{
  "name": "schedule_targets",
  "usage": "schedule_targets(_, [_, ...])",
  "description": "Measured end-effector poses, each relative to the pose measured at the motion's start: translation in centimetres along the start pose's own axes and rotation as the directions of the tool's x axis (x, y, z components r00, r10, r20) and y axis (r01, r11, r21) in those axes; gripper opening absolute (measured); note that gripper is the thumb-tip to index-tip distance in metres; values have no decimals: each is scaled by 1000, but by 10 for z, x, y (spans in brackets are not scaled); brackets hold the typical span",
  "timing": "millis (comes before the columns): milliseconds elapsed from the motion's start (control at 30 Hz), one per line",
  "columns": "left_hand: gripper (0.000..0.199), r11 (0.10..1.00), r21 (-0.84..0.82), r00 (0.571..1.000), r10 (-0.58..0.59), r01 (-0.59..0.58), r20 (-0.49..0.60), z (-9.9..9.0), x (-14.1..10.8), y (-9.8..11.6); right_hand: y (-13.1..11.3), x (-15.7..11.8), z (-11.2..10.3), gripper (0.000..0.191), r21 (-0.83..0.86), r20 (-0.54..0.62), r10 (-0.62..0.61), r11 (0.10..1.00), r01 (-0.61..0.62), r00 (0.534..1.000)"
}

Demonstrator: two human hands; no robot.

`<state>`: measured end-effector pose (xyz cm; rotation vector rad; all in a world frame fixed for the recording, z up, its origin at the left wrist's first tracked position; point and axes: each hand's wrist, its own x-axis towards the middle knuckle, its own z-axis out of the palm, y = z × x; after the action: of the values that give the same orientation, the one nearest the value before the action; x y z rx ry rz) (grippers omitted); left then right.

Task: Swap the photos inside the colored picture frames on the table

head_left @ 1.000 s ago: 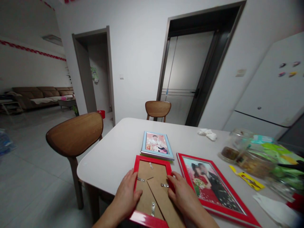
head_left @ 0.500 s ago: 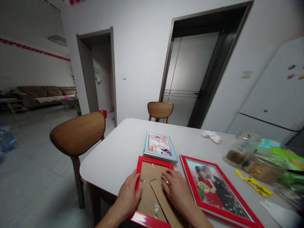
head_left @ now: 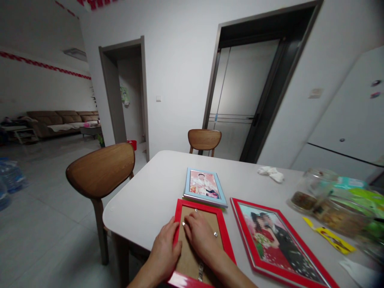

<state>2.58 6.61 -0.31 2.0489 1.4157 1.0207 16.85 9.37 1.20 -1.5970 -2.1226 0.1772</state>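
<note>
A red picture frame lies face down at the table's near edge, showing its brown backing board and small metal clips. My left hand is closed around its left edge, the thumb over the rim by the board. Over the board, my right hand has its fingers bent together, tips beside the left clip. Whatever lies under those fingers is hidden. A metal hanger shows near the bottom rim, partly behind my right forearm.
Just beyond stands a light blue framed photo, lying face up. A larger red framed photo lies to the right. Glass jars, a yellow wrapper and crumpled tissue are farther right. Wooden chairs flank the white table.
My right hand has moved left across the backing board to the left clip, its fingers now more bent. The right clip has come into view. My left hand keeps its hold.
</note>
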Motion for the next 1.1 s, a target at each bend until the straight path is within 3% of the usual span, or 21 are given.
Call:
schedule_targets(133, [45, 1000, -7, 1000, -9, 9, 17, 0, 0, 1, 18, 3, -6, 28, -127, -57, 77, 988, -84, 995])
schedule_targets(200, [45, 1000, -5, 1000, 3, -3, 22, 0, 0, 1, 23, 5, -7, 29, -147, -44, 59, 987, -65, 997])
schedule_targets(467, [43, 1000, 15, 999, -8, 7, 32, -3, 1, 4, 18, -1, -17, 31, 43, 30, 17, 999, -18, 999])
schedule_targets(567, [42, 999, 22, 999, -29, 29, 31, -3, 1, 5, 14, -22, -36, 35, 227, 140, -71, 973, 38, 988])
schedule_targets(633, [42, 999, 13, 999, -34, 33, 18, -2, 0, 5, 12, -37, -49, 38, 319, 254, -152, 946, 66, 955])
schedule_targets(767, [40, 1000, -1, 1000, -29, 29, 8, -2, 0, 7, 9, -56, -62, 39, 315, 367, -141, 949, 19, 920])
schedule_targets(1000, [40, 999, -20, 1000, -28, 28, 12, -4, 0, 9, 7, -56, -41, 16, 247, 263, -86, 969, 20, 961])
schedule_targets(1100, [40, 999, -5, 999, -39, 39, 23, -4, 0, 8, 10, -57, -37, 15, 224, 220, -67, 974, 16, 973])
